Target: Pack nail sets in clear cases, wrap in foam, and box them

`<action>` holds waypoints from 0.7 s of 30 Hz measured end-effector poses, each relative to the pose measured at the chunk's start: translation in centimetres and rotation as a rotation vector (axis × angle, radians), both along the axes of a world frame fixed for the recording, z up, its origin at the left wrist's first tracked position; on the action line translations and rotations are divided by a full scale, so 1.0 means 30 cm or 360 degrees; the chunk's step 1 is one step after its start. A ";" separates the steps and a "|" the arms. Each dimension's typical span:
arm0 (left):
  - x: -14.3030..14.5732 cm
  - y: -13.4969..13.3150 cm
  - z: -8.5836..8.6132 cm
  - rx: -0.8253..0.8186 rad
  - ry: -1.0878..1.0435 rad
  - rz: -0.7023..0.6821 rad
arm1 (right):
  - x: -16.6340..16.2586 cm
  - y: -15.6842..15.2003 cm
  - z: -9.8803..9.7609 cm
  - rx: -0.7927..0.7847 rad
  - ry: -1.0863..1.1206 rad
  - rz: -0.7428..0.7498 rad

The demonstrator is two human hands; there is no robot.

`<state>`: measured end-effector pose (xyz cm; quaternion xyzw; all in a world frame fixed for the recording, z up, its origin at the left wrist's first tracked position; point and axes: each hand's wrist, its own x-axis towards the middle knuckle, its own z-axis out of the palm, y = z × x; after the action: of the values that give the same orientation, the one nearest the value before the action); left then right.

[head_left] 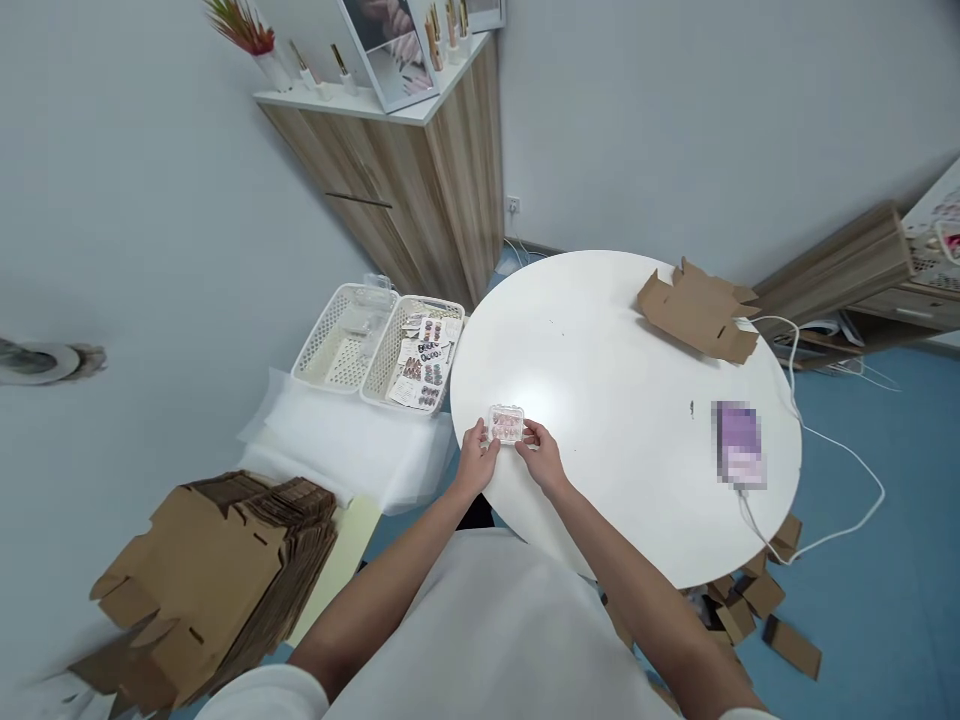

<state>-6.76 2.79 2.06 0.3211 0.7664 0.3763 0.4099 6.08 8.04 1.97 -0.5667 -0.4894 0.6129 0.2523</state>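
A small clear plastic case (pixel 506 424) with pink press-on nails inside is held between my two hands, over the near left edge of the round white table (pixel 622 400). My left hand (pixel 477 458) grips its left side, thumb at the lower corner. On the opposite side, the fingers and thumb of my right hand (pixel 541 455) close on the case. Its lid looks shut. Left of the table, a white basket (pixel 388 385) holds cards with several nail sets. Beside it, another white basket (pixel 326 370) contains clear plastic cases.
An unfolded cardboard box (pixel 697 312) lies at the table's far right. A blurred-out purple device (pixel 739 440) with a white cable (pixel 840 445) rests nearer. Stacked flat cardboard boxes (pixel 202 580) and white sheets (pixel 337 430) are at left. Small boxes (pixel 791 645) lie on the floor.
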 end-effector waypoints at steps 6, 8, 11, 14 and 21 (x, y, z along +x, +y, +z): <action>-0.216 0.117 -0.031 -0.0144 0.0015 -0.0136 | -0.221 0.087 -0.015 -0.0038 -0.0034 -0.0052; -0.264 0.167 -0.037 -0.0207 0.0036 -0.0180 | -0.275 0.124 -0.027 -0.0037 -0.0061 -0.0085; -0.302 0.237 -0.041 -0.0251 0.0052 -0.0243 | -0.330 0.178 -0.056 -0.0026 -0.0089 -0.0104; -0.307 0.285 -0.038 -0.0266 0.0061 -0.0269 | -0.362 0.222 -0.086 0.0010 -0.0154 -0.0138; -0.297 0.322 -0.018 -0.0313 0.0010 -0.0329 | -0.392 0.254 -0.109 0.0116 -0.0259 -0.0119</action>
<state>-15.66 12.44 1.53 0.3579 0.7636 0.2541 0.4736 -5.70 15.67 -1.30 -0.6230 -0.5087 0.5368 0.2549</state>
